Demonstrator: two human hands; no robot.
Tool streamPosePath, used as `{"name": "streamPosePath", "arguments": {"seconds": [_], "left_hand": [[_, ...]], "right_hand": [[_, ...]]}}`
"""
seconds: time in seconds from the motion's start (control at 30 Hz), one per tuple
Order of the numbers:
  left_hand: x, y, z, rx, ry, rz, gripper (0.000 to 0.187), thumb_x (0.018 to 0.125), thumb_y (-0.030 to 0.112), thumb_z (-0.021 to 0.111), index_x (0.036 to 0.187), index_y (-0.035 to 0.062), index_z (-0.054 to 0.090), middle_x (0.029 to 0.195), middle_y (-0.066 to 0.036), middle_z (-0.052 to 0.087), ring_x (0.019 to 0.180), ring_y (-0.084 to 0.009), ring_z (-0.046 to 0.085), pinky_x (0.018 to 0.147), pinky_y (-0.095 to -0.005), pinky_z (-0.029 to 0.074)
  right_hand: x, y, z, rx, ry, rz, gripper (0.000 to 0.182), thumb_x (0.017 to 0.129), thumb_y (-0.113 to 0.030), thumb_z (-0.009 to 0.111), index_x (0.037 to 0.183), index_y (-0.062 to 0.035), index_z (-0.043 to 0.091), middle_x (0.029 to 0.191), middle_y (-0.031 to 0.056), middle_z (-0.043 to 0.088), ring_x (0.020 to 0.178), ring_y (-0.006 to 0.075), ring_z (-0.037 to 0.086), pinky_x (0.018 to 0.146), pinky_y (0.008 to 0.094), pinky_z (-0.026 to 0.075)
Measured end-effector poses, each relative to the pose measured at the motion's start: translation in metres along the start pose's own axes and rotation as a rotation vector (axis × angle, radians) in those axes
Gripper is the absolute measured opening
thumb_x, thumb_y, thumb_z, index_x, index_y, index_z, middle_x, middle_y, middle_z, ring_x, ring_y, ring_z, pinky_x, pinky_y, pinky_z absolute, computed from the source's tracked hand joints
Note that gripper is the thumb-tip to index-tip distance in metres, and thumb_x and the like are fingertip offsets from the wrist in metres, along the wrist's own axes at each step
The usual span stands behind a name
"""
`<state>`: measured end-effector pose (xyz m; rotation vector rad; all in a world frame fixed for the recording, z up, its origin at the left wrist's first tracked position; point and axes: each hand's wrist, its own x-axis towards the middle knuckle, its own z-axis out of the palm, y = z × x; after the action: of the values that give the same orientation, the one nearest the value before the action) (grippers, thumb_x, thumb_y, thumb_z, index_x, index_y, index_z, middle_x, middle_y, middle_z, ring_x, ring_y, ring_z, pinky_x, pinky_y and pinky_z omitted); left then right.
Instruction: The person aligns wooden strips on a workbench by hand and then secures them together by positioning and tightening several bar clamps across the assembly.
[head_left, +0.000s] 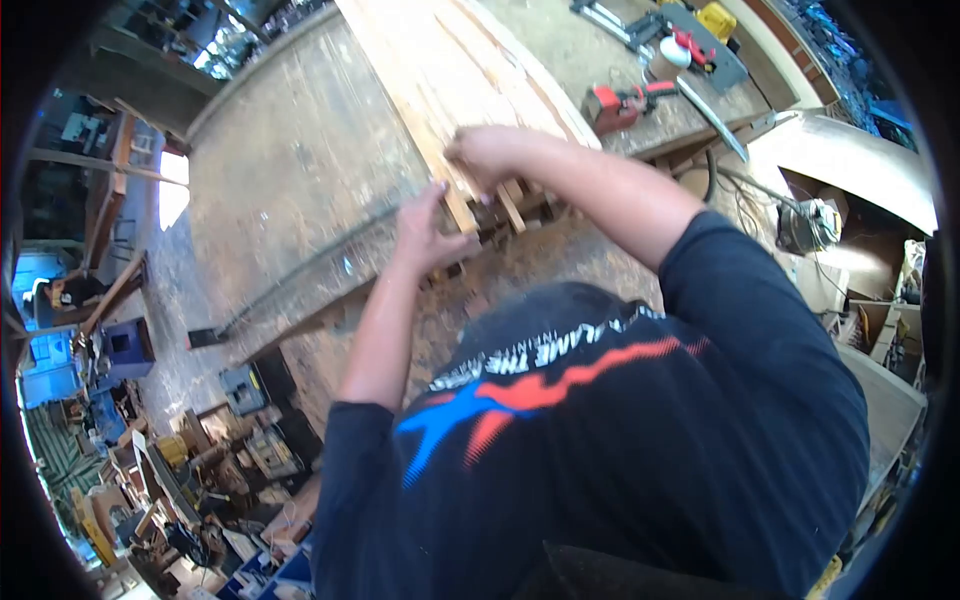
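A long pale wooden board [440, 60] lies on the workbench [290, 140], one end at the bench's near edge. My left hand [430, 235] is at the near left corner of the board, thumb and fingers spread around a narrow wood strip [459, 212] along its side. My right hand [485, 155] rests on the board's near end with its fingers curled; what they hold, if anything, is hidden. Just right of the fingers, a small wood stick [513, 205] juts past the bench edge.
To the right on the bench are a red tool [613, 108], a white-topped bottle [672, 55] and a metal bar [712, 118]. A long metal bar clamp [290, 275] lies along the near left edge. Tool cases [255, 385] and clutter stand lower left.
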<state>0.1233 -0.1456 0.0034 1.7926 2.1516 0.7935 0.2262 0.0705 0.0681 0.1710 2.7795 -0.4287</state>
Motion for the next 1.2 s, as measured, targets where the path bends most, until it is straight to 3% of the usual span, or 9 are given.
{"name": "streamPosePath", "arguments": {"seconds": [0.03, 0.13, 0.7, 0.9, 1.0, 1.1, 1.2], "left_hand": [[0.000, 0.007, -0.003, 0.053, -0.010, -0.021, 0.100, 0.064, 0.041, 0.095, 0.146, 0.0058, 0.051, 0.147, -0.023, 0.055, 0.143, -0.0385, 0.047, 0.119, -0.0493, 0.037], [0.002, 0.003, 0.000, 0.159, 0.039, 0.004, 0.100, 0.064, 0.046, 0.094, 0.146, 0.0092, 0.051, 0.148, -0.022, 0.054, 0.147, -0.0398, 0.042, 0.122, -0.0573, 0.029], [0.018, -0.020, -0.001, 0.065, -0.022, -0.042, 0.097, 0.066, 0.045, 0.094, 0.147, 0.0148, 0.049, 0.143, -0.019, 0.060, 0.152, -0.0396, 0.032, 0.127, -0.0580, 0.019], [0.024, -0.024, 0.000, 0.016, -0.010, -0.055, 0.098, 0.066, 0.045, 0.094, 0.147, 0.0142, 0.048, 0.139, -0.018, 0.063, 0.152, -0.0402, 0.033, 0.126, -0.0596, 0.021], [0.027, -0.022, -0.001, -0.019, 0.038, -0.054, 0.095, 0.062, 0.033, 0.097, 0.143, 0.0097, 0.053, 0.132, -0.022, 0.064, 0.132, -0.0381, 0.058, 0.118, -0.0471, 0.042], [0.029, -0.026, -0.001, -0.008, 0.007, -0.067, 0.098, 0.064, 0.042, 0.096, 0.146, 0.0146, 0.048, 0.139, -0.021, 0.060, 0.148, -0.0426, 0.038, 0.124, -0.0606, 0.024], [0.031, -0.024, -0.005, 0.030, 0.006, -0.059, 0.098, 0.064, 0.041, 0.096, 0.146, 0.0143, 0.048, 0.142, -0.023, 0.057, 0.148, -0.0428, 0.038, 0.124, -0.0601, 0.025]], "right_hand": [[0.001, 0.000, -0.003, 0.010, -0.046, -0.009, 0.087, 0.053, -0.027, 0.098, 0.130, -0.0068, 0.064, 0.122, 0.0195, 0.064, 0.113, 0.0375, 0.064, 0.098, 0.0429, 0.053], [-0.007, -0.005, -0.002, -0.079, 0.066, -0.006, 0.096, 0.055, -0.027, 0.097, 0.140, -0.0042, 0.059, 0.128, 0.0176, 0.064, 0.118, 0.0340, 0.064, 0.100, 0.0392, 0.053], [-0.011, -0.016, -0.004, -0.126, 0.124, 0.046, 0.098, 0.053, -0.025, 0.099, 0.141, -0.0065, 0.060, 0.130, 0.0144, 0.064, 0.117, 0.0312, 0.065, 0.100, 0.0389, 0.054], [-0.010, -0.016, -0.003, -0.127, 0.119, 0.059, 0.096, 0.054, -0.024, 0.098, 0.141, -0.0079, 0.060, 0.131, 0.0137, 0.064, 0.118, 0.0311, 0.065, 0.101, 0.0395, 0.054], [-0.014, -0.019, -0.005, -0.110, 0.123, 0.049, 0.096, 0.054, -0.025, 0.099, 0.141, -0.0083, 0.061, 0.131, 0.0135, 0.064, 0.118, 0.0312, 0.065, 0.101, 0.0401, 0.054], [-0.015, -0.018, -0.005, -0.097, 0.123, 0.066, 0.095, 0.054, -0.026, 0.099, 0.139, -0.0091, 0.062, 0.131, 0.0128, 0.064, 0.118, 0.0311, 0.065, 0.100, 0.0406, 0.054], [-0.016, -0.019, -0.008, -0.113, 0.118, 0.066, 0.093, 0.055, -0.028, 0.099, 0.139, -0.0102, 0.063, 0.129, 0.0119, 0.064, 0.117, 0.0310, 0.065, 0.100, 0.0407, 0.054]]}}
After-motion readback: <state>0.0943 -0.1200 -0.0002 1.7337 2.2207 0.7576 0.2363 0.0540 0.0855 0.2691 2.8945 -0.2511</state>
